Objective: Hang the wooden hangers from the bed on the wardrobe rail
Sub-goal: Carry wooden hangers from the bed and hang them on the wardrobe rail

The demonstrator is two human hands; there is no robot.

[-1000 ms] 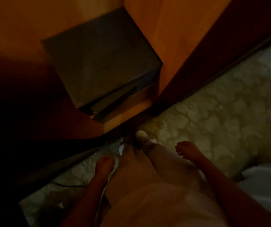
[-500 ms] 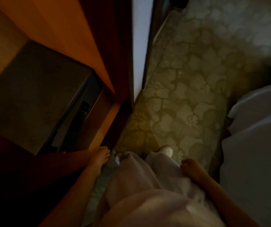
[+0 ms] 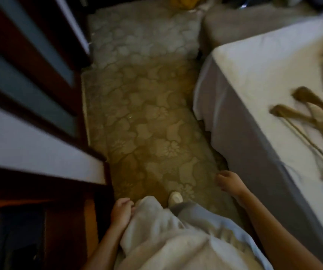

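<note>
The floral-patterned floor (image 3: 147, 123) runs as a narrow lane between the panelled wardrobe door (image 3: 30, 133) on your left and the bed (image 3: 254, 75) on your right, with your pale shoe (image 3: 175, 197) planted on it. Since half a second ago your view has swung right, and the bed now fills that side. The wooden hangers (image 3: 312, 117), blurred, seem to lie fanned on the white sheet, back from the bed's near edge. Your left hand (image 3: 122, 212) and right hand (image 3: 229, 183) hang loosely curled, holding nothing.
</note>
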